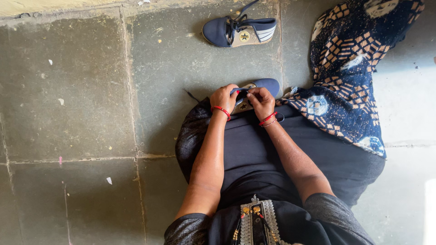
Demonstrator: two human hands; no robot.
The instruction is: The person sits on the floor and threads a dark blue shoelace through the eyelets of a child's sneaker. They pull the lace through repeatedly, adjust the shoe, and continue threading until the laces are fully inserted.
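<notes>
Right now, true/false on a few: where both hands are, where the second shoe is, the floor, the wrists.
1. Both hands are on one shoe. True: the left hand and right hand grip the blue shoe in the lap, at its laces.
2. The second shoe is on the person's foot. False: the second shoe lies by itself on the floor, farther out.
3. The floor is wooden planks. False: it is grey stone slabs with visible joints.
4. Both wrists carry red bangles. True: red bangles show on each wrist.
5. A patterned cloth lies to the right. True: the blue and orange cloth is spread there.
</notes>
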